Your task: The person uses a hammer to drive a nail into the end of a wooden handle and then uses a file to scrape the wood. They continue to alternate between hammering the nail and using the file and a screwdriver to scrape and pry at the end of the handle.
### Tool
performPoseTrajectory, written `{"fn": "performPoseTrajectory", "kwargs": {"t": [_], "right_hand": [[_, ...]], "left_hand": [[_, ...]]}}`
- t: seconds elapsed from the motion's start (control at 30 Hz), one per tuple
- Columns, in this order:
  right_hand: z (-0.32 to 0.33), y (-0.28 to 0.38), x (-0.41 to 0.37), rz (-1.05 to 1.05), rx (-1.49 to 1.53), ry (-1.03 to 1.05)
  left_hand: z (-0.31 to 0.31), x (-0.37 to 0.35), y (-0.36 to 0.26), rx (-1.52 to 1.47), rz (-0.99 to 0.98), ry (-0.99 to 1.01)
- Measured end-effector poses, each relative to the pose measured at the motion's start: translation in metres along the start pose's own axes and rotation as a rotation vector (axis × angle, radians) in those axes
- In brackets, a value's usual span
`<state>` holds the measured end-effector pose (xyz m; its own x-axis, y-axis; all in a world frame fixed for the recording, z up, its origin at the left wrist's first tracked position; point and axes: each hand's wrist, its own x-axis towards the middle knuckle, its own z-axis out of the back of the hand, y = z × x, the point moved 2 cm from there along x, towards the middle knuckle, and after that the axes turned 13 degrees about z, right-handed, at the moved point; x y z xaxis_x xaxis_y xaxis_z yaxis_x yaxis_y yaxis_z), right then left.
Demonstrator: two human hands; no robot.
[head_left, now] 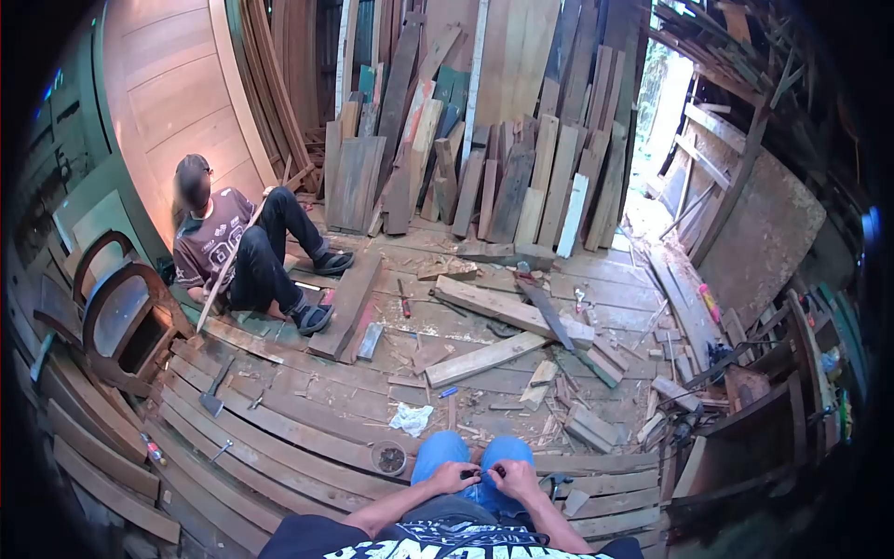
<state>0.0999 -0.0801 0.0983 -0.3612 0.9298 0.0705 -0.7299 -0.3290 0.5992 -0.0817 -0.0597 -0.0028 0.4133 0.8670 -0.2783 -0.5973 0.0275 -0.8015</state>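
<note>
Shirt [212,244] on one seated person [265,247] bears characters I can't read; then I count one bowl [389,472], one white cloth [410,419]. The left hand [452,478] narrowly pinches a small dark thing [472,474] by two denim knees [440,453]; the right hand's [515,481] grip I can't tell.

Approx. 6 o'clock, btm edge: wearer's dark shirt [442,535] has lg. white lettering, cut off by frame; some ltrs., e.g. poss. "NER" toward L, but no full word legible. Approx. 9 o'clock: seated person's brown shirt [220,244] has pale print, incl. lg. rounded chars., maybe nos.; too blurry to read.
</note>
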Motion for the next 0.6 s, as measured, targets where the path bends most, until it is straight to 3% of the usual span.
{"fn": "performPoseTrajectory", "kwargs": {"t": [0.3,0.47,0.6], "right_hand": [[0.003,0.018,0.005,0.066,-0.022,-0.018],[-0.001,0.016,0.000,0.052,0.036,-0.125],[-0.003,0.008,-0.004,0.023,0.059,-0.148]], "left_hand": [[0.011,0.002,-0.011,-0.091,-0.187,-0.013],[0.027,-0.004,-0.025,-0.109,-0.009,0.058],[0.038,-0.010,0.000,-0.200,0.238,-0.045]]}}
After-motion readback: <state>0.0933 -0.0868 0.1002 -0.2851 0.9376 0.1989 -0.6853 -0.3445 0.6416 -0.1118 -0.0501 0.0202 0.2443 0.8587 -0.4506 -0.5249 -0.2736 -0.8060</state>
